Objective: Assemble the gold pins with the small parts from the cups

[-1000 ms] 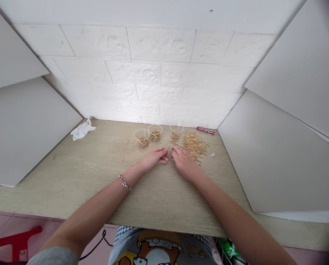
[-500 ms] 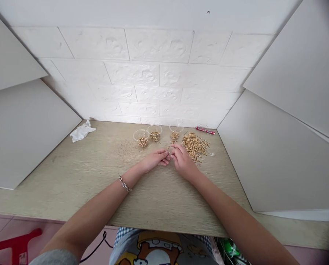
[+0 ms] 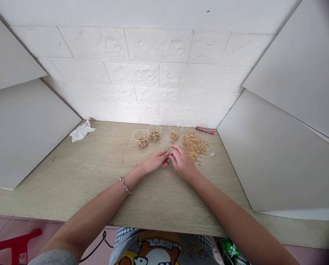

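Over the middle of the table my left hand and my right hand meet at the fingertips. Between the left thumb and fingers a thin gold metal pin sticks up at a slant. The right thumb and fingers are pinched together against the left fingertips; what they grip, if anything, is too small to make out. Just beyond the right hand lies a pile of slim gold pins. A few loose pins rest on the table between that pile and the cups.
Three clear plastic cups with small gold parts, a left cup, a middle cup and a right cup, stand near the wall. A red tube lies behind the pile. White tissue sits at left. Grey panels flank the table.
My fingertips have drawn slightly closer together, the left hand shifting a little around the pin. Cups and pile are unchanged.
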{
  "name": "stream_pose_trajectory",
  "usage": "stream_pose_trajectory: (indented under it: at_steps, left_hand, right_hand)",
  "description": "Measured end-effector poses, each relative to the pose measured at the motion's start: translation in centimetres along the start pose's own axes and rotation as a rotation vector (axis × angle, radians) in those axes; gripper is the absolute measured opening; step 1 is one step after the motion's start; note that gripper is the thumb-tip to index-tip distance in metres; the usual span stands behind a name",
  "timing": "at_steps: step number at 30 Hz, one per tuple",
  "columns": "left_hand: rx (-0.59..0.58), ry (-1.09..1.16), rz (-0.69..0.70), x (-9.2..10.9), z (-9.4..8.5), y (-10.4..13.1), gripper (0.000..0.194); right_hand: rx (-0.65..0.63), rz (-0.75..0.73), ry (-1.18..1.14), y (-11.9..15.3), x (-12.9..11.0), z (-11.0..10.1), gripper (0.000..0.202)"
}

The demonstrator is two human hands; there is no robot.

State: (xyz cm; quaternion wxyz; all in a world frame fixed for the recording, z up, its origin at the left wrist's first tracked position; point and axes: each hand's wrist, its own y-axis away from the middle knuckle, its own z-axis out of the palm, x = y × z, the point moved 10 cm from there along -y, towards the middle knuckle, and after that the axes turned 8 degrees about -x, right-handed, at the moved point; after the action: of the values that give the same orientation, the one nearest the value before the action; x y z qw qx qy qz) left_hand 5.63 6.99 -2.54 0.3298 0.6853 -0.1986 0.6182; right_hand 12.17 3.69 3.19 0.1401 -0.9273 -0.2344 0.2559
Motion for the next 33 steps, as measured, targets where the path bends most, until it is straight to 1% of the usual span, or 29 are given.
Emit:
stream_pose_trajectory:
  at_steps: [4, 9, 17, 22, 26, 30, 33]
  left_hand:
    - [0.018, -0.025, 0.004, -0.1, -0.1, -0.1, 0.036]
    - [0.04, 0.017, 0.007, -0.5, -0.6, -0.3, 0.037]
    - [0.027, 0.065, -0.011, -1.0, -0.7, -0.5, 0.033]
    - [0.026, 0.078, 0.002, -0.9, -0.5, -0.4, 0.03]
    - [0.01, 0.07, 0.013, -0.4, -0.2, -0.3, 0.026]
    - [-0.006, 0.037, 0.025, -0.1, 0.0, -0.2, 0.024]
    - [-0.015, 0.021, 0.028, 0.0, 0.1, -0.3, 0.023]
  right_hand:
    - [0.023, 0.017, -0.052, 0.0, 0.1, -0.2, 0.018]
    - [0.085, 0.029, -0.097, 0.1, 0.5, -0.6, 0.018]
    - [0.169, 0.021, -0.21, 0.2, 1.1, -1.0, 0.012]
    - [0.206, -0.018, -0.271, 0.3, 0.7, -1.3, 0.008]
    - [0.183, -0.019, -0.321, 0.3, 0.4, -1.0, 0.01]
    - [0.138, 0.046, -0.361, 0.4, 0.8, -0.6, 0.013]
    - [0.13, 0.076, -0.377, 0.5, 1.0, -0.6, 0.015]
